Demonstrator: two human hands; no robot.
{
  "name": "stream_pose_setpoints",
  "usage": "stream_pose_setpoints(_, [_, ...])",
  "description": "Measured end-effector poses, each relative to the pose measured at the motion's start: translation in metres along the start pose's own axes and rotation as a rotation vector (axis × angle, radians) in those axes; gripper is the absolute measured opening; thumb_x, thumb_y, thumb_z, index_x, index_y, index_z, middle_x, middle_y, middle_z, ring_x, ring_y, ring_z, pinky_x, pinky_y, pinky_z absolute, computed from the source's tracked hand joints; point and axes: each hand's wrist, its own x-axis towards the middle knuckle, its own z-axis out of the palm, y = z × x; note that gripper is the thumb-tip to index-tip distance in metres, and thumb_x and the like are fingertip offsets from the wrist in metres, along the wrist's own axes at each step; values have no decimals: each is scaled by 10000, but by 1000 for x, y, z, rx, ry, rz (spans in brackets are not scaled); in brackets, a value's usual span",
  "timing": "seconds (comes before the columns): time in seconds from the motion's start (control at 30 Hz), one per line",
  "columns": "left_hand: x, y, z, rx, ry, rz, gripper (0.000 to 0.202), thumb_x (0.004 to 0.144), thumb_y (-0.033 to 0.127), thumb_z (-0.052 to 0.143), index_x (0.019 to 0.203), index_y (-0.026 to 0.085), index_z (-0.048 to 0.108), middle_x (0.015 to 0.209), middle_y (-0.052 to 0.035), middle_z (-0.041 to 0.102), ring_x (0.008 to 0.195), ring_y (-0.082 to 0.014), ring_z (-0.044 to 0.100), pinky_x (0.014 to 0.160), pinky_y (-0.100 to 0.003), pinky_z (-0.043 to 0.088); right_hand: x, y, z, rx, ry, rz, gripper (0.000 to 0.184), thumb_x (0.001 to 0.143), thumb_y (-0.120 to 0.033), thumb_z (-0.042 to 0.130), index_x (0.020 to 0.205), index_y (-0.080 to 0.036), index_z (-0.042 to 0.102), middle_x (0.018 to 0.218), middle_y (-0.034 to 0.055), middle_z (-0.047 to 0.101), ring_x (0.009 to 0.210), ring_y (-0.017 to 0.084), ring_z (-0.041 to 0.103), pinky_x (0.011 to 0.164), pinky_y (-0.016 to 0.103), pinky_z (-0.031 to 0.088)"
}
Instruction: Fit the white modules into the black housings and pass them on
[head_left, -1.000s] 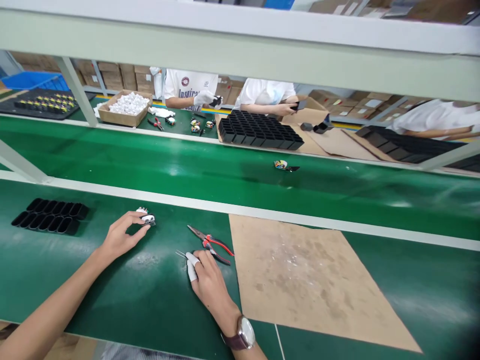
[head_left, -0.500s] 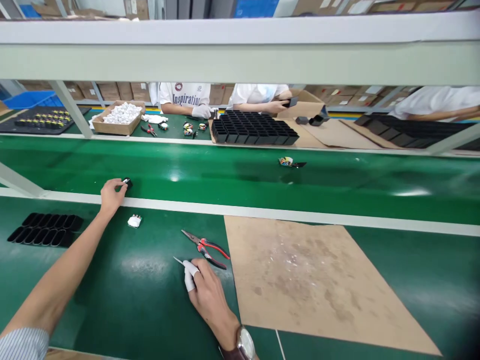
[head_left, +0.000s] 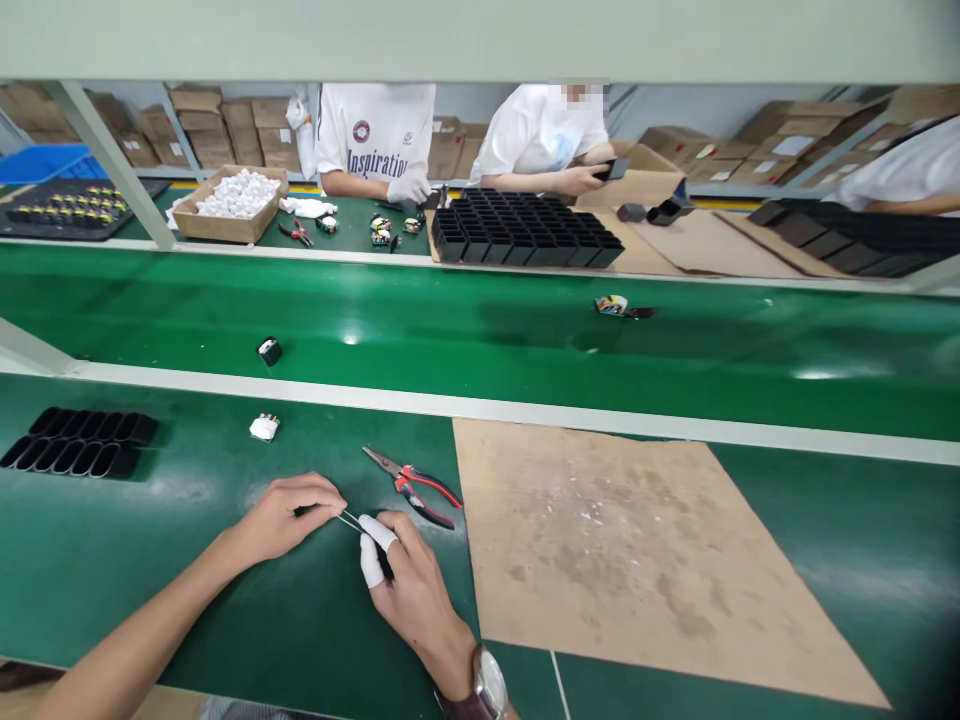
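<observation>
Tweezers [head_left: 349, 521] slant over the green bench [head_left: 300, 630], pinched in the right hand [head_left: 416, 580], its thumb and forefinger in white covers [head_left: 377, 531]. The left hand [head_left: 291, 515] arches in, thumb and forefinger nearly meeting at the tweezers' tips; I cannot tell whether they grip. Beyond lie pliers [head_left: 412, 488], then a black cup [head_left: 268, 350] on the belt [head_left: 420, 330].

Right-hand fingers [head_left: 411, 545]: white cots [head_left: 377, 531], silvery tweezers [head_left: 352, 520] between. Beyond: red-and-black-handled needle-nose pliers [head_left: 403, 477]. Rightward: brown cardboard sheet [head_left: 645, 550], darkly blotched.
</observation>
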Motion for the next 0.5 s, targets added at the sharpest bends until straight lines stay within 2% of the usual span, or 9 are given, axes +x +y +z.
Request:
stream_pose_setpoints(0.1, [1, 0, -5, -47, -13, -58, 169, 1060, 262, 588, 1043, 212, 749, 1006, -64, 756, 910, -178, 721, 830, -295, 570, -1, 1, 0, 42, -4, 0, 328, 1022, -91, 488, 1317, -192, 591, 1097, 105, 652, 979, 212, 680, 824, 347, 626])
stream_pose_setpoints(0.23, [-3, 0, -6, -80, 88, -137, 176, 1070, 273, 563, 979, 192, 689, 913, -49, 702, 835, -158, 669, 783, -278, 533, -1, 3, 2, 39, 18, -4, 353, 1016, -80, 501, 1343, -181, 588, 1089, 106, 646, 986, 211, 677, 844, 346, 623])
stream_pose_setpoints(0.37, [-10, -6, 3, -30, 65, -59, 88, 1013, 255, 667, 956, 192, 690, 915, -41, 681, 775, -138, 632, 728, -252, 512, -1, 4, 5, 26, 16, 1, 353, 1014, -82, 502, 1342, -175, 593, 1096, 112, 648, 994, 218, 682, 844, 349, 624])
stream_pose_setpoints(0.5, [-12, -14, 9, 33, 50, 5, 64, 1016, 201, 645, 972, 193, 691, 925, -44, 671, 764, -131, 617, 698, -242, 496, -1, 5, 6, 9, 15, -7, 343, 1016, -75, 479, 1327, -165, 591, 1088, 115, 648, 979, 220, 681, 827, 346, 629])
